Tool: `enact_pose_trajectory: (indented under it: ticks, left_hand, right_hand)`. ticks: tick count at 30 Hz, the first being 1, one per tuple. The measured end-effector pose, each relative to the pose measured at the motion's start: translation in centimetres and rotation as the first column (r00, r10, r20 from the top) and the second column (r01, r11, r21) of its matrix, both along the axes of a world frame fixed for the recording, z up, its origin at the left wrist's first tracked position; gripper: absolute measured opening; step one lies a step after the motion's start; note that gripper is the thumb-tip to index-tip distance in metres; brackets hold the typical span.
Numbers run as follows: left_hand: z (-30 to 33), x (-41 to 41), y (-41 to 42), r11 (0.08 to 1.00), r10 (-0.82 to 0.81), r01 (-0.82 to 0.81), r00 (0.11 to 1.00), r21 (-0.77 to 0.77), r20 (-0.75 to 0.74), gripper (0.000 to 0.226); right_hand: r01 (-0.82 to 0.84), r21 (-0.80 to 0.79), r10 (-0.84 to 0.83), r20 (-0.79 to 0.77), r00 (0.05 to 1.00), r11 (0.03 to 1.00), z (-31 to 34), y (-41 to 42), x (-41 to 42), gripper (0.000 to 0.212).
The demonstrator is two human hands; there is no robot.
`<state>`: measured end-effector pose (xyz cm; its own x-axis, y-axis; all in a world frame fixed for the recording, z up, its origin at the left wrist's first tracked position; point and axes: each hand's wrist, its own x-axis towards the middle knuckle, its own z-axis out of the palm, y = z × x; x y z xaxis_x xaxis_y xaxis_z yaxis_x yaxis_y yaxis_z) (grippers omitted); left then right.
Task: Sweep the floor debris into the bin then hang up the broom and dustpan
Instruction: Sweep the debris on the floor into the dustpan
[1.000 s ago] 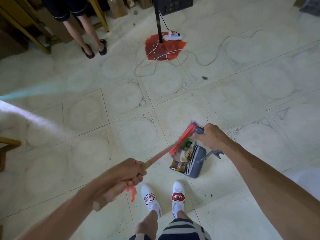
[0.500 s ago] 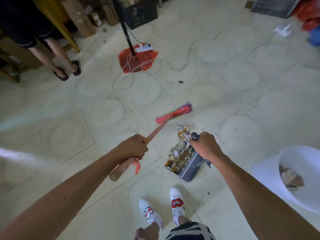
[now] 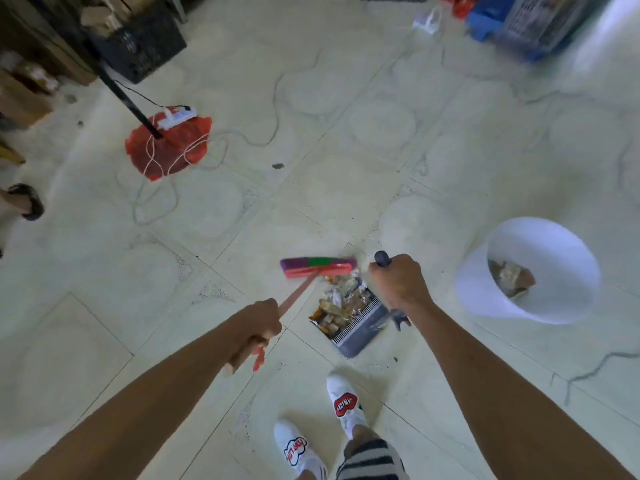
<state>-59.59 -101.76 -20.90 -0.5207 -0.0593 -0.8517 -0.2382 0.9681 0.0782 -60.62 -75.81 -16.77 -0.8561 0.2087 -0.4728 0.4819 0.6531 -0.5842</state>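
Down by my feet, the grey dustpan (image 3: 360,323) sits loaded with wrappers and paper scraps (image 3: 341,303), its toothed rear edge toward my shoes. My right hand (image 3: 398,282) is closed in a full fist around the top of the dustpan's upright handle, the dark knob poking out above my knuckles. My left hand (image 3: 258,327) is wrapped shut around the pink wooden handle of the broom (image 3: 318,267), near its upper end, with a red hanging loop dangling below my fingers. The broom head, pink with purple and green bristles, lies just beyond the pan's open mouth, touching or nearly touching the heap.

Off to my right stands the white bin (image 3: 485,299), well apart from the pan, with some rubbish already lying in its bottom.

I judge the load to be light but loose: crinkly wrappers will slide or flutter out if the pan tips forward, so I should keep the mouth tilted up and lift from the handle top where I hold it. The long handle is stiff but gives a swinging leverage, so a slow carry suits. The broom is light and stiff; a one-handed hold near its end will do.
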Motion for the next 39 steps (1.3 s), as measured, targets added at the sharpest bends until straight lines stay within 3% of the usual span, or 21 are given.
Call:
enact_pose_trajectory:
  ticks: [4,8,14,20,25,29,35,39]
  left_hand:
    - [2.6,3.8,-0.1,0.998,-0.013,0.008,0.995,0.056,0.101,0.009]
    - [6.0,3.9,-2.4,0.968,0.100,-0.146,0.971,0.206,0.218,0.001]
    - [7.5,3.1,-5.7,0.916,0.207,-0.306,0.915,0.261,0.347,0.018]
    - [8.8,0.3,-7.5,0.915,0.287,-0.318,0.946,0.249,0.152,0.014]
    - [7.8,0.3,-3.6,0.949,0.197,-0.193,0.980,0.251,0.008,0.006]
    - [5.2,1.2,0.0,0.968,0.136,-0.125,0.990,0.219,-0.038,0.015]
    - [3.4,5.4,4.8,0.947,0.025,-0.089,0.978,0.309,0.207,0.007]
    - [3.5,7.7,5.8,0.887,0.113,-0.264,0.920,0.379,0.375,0.007]
  right_hand:
    - [0.032,-0.065,-0.030,0.033,0.999,0.997,0.1,-1.1,-0.2,0.039]
    - [0.066,-0.104,-0.062,0.045,0.997,0.992,0.1,-1.7,0.9,0.039]
    - [0.085,-0.082,-0.086,0.000,0.996,0.993,-0.2,-1.0,4.2,0.039]
    - [0.176,-0.019,-0.176,-0.011,0.984,0.984,-0.2,0.8,4.9,0.038]
    - [0.054,0.065,-0.057,0.034,0.998,0.996,-0.5,2.4,5.5,0.040]
    - [-0.031,0.120,0.023,0.068,0.997,0.992,-0.7,4.2,5.5,0.043]
    - [-0.045,0.149,0.036,0.062,0.997,0.988,-0.7,6.2,6.4,0.049]
    - [-0.038,0.077,0.037,0.008,0.999,0.996,-0.6,5.6,7.2,0.052]
